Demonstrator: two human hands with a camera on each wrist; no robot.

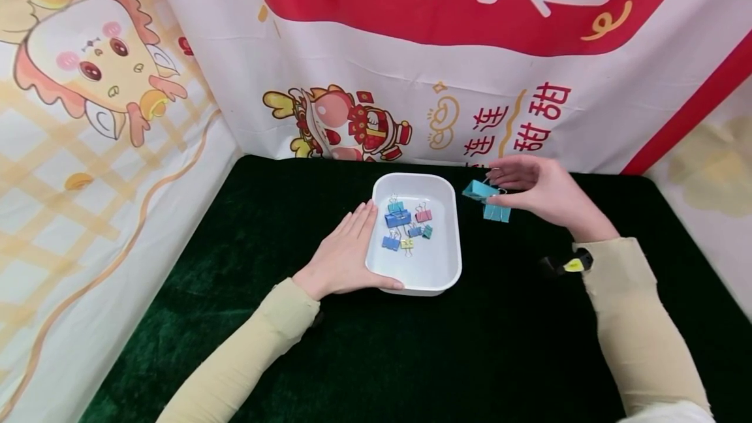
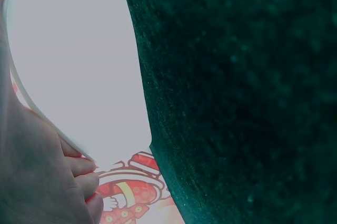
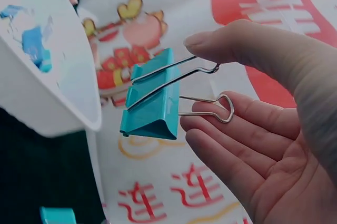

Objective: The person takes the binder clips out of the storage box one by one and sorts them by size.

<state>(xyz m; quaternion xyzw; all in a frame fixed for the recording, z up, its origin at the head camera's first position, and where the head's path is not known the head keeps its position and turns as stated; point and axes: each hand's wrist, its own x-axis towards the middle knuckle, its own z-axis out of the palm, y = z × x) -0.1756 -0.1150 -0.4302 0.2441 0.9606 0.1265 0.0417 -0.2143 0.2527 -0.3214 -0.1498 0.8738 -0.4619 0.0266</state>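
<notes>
My right hand (image 1: 537,191) pinches a teal binder clip (image 3: 152,97) by its wire handles, thumb on one handle and fingertips behind the other. In the head view this clip is held up to the right of a white plastic tray (image 1: 431,277). A second teal binder clip (image 1: 497,214) lies on the dark cloth below the hand. My left hand (image 1: 346,253) rests against the tray's left side, fingers straight along the wall and thumb at the near rim. Inside the tray sit several small binder clips, among them a blue one (image 1: 398,217), a pink one (image 1: 423,215) and a yellow one (image 1: 407,244).
Dark green velvety cloth (image 1: 411,358) covers the table. Behind it hangs a white and red printed fabric (image 1: 364,51), and a cartoon-patterned sheet (image 1: 106,168) runs along the left side.
</notes>
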